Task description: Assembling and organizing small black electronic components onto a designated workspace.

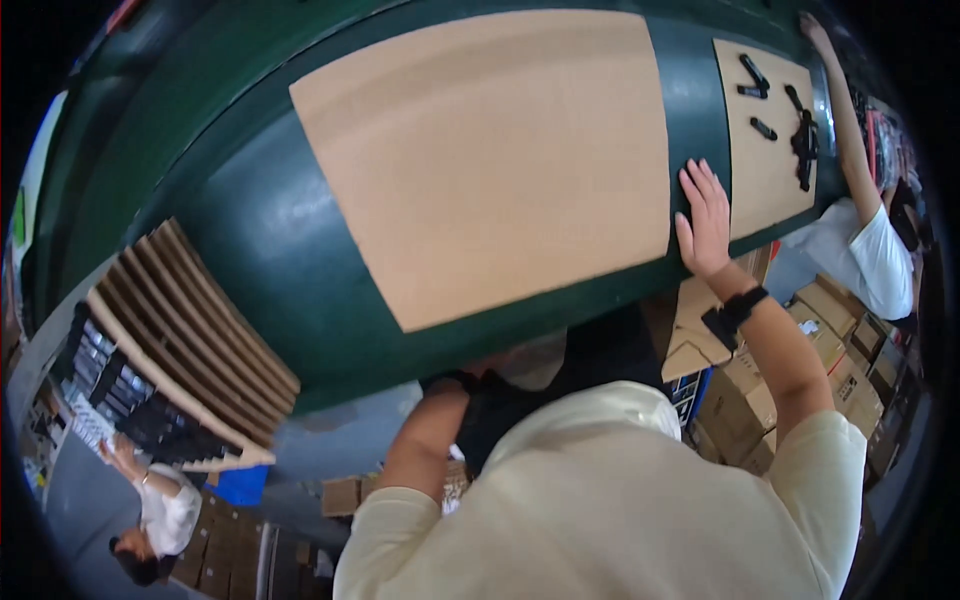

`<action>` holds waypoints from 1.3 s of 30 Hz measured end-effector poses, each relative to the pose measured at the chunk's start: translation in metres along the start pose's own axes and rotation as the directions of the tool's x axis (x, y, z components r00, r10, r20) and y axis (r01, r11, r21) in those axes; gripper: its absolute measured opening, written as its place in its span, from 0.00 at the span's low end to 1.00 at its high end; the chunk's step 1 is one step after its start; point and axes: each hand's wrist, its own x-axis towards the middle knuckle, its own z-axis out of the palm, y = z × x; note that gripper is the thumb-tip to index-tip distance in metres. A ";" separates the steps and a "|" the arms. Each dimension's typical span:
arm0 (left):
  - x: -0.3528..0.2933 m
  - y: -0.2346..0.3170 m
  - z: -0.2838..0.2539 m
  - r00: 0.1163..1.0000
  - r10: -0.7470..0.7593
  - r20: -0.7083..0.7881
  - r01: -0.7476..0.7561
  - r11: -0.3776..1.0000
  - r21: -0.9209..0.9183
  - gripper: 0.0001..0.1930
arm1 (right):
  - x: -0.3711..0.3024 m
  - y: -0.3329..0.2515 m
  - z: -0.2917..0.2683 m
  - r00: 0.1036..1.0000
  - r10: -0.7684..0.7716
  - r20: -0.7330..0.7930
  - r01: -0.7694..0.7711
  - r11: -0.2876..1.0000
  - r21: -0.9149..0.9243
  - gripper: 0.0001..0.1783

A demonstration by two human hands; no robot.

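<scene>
My right hand (707, 222) lies flat on the green tabletop (690, 80), fingers stretched out, in the gap beside a large cardboard sheet (500, 170). It holds nothing, and a black watch is on that wrist. The large sheet lies flat in front of me with nothing on it. My left arm (430, 435) bends down in front of my body, close to the table's near edge. The left hand is in shadow there, mostly hidden, and its fingers cannot be made out. Farther right, a second cardboard sheet (765, 190) carries several small black parts (803, 145).
At the left end stands a row of upright cardboard sheets (195, 330), with dark packed items beside it. One co-worker (870, 240) reaches over the table's right end; another person (165, 510) is at lower left. Cardboard boxes (735, 400) are stacked below right.
</scene>
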 end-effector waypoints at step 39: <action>-0.064 0.058 -0.033 0.904 0.210 -0.373 -0.028 0.899 0.438 0.19 | -0.002 0.001 -0.007 0.986 -0.045 -0.162 0.086 0.963 0.257 0.31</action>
